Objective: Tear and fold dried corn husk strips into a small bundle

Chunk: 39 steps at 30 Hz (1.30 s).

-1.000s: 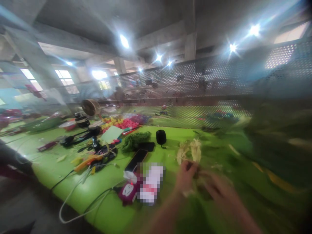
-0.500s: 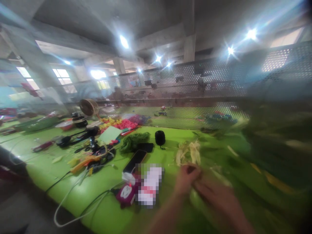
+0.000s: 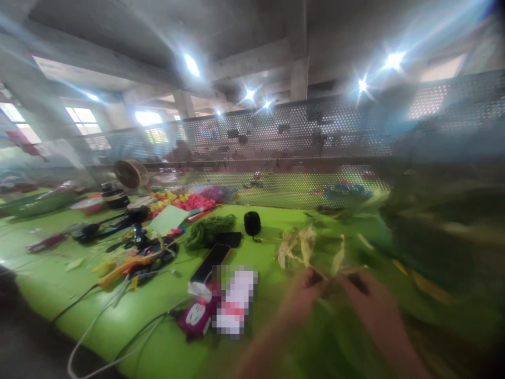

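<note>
My left hand (image 3: 303,293) is closed, with its thumb and fingers pinched together above the green table (image 3: 268,252). A short way to its right, my right hand (image 3: 362,297) is closed too. A pale, dry-looking leaf-like strip (image 3: 339,255) stands up between them and seems gripped at its lower end; motion blur hides exactly where the fingers meet it. Just beyond my left hand, more crumpled pale leaf-like pieces (image 3: 296,245) lie on the table.
Left of my hands are a phone (image 3: 211,263), a purple pouch (image 3: 195,318) with tissue, and a ball of black yarn (image 3: 252,223). Farther left lie an orange glue gun (image 3: 124,268), cables and green yarn (image 3: 209,230). A perforated metal screen (image 3: 252,142) stands behind.
My hands have moved apart, the right one going rightward. The pale strip between them now shows upright. The whole view has shifted slightly, so the table items sit farther left.
</note>
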Tool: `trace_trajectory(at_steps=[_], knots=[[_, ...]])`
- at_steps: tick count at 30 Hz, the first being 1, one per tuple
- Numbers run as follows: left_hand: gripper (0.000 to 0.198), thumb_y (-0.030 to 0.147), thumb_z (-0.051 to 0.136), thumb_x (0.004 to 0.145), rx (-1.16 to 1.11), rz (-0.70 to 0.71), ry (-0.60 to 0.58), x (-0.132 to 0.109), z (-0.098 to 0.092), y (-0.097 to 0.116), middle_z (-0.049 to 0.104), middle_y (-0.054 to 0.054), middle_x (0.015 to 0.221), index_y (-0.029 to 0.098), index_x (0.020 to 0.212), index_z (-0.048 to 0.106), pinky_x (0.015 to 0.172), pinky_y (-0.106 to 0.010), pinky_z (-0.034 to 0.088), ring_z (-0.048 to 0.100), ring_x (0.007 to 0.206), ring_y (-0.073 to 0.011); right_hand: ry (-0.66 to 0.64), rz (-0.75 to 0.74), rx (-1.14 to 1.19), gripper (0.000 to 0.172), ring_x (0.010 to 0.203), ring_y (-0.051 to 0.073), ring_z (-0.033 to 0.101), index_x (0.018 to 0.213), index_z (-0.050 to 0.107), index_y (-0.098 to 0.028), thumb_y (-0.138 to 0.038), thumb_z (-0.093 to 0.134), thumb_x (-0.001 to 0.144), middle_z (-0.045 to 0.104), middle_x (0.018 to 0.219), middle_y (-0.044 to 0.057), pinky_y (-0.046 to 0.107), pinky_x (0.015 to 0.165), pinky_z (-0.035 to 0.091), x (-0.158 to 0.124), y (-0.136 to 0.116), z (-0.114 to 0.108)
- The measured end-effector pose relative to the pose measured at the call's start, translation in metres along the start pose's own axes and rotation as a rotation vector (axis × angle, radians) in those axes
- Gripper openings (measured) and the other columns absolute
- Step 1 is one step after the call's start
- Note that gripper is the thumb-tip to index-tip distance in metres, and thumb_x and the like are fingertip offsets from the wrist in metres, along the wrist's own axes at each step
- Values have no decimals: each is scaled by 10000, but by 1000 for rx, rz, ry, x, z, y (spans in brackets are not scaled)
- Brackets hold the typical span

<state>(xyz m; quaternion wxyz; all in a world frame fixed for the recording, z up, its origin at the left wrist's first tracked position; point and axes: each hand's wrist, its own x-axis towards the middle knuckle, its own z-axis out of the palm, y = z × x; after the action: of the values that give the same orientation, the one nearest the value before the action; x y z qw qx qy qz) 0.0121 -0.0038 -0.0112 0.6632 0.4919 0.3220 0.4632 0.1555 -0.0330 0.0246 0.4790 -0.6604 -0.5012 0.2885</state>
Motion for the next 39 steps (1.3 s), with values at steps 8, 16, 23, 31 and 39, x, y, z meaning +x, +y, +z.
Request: trace_trajectory(at_steps=[8, 16, 23, 31, 39], knots=[[409, 387, 778, 695, 7, 64, 15, 2, 4, -10, 671, -84, 972, 144, 996, 646, 818, -301, 442, 597, 899, -194, -45, 48, 24, 257, 681, 243, 670, 696, 646, -229, -482, 605, 679, 738, 715, 49, 311, 575, 492, -1, -4, 1], [265, 349, 744, 668, 43, 23, 229, 10, -13, -6, 582, 7, 665, 142, 718, 586, 589, -223, 335, 451, 592, -89, -162, -324, -208, 229, 791, 217, 696, 886, 691, -263, -422, 530, 849, 754, 884, 22, 307, 722, 540, 6, 27, 0], [221, 284, 753, 618, 44, 15, 192, 13, -15, -10, 562, 18, 617, 142, 676, 593, 563, -217, 338, 456, 563, -85, -195, -819, -321, 238, 990, 232, 668, 965, 735, -307, -242, 530, 861, 734, 1032, 28, 355, 852, 532, 15, 51, 4], [151, 200, 688, 681, 98, 39, 9, 11, -9, -20, 653, -45, 796, 134, 813, 656, 740, -282, 460, 581, 739, -150, -116, -630, -326, 248, 768, 207, 675, 806, 719, -274, -426, 536, 874, 725, 835, 25, 299, 683, 522, 14, 37, -2], [165, 219, 647, 713, 270, -1, 13, 6, -5, -17, 650, -48, 832, 140, 857, 655, 744, -288, 456, 578, 788, -172, -35, -417, -281, 186, 691, 192, 668, 772, 650, -255, -425, 593, 824, 721, 747, 5, 265, 596, 483, 7, 28, 0]])
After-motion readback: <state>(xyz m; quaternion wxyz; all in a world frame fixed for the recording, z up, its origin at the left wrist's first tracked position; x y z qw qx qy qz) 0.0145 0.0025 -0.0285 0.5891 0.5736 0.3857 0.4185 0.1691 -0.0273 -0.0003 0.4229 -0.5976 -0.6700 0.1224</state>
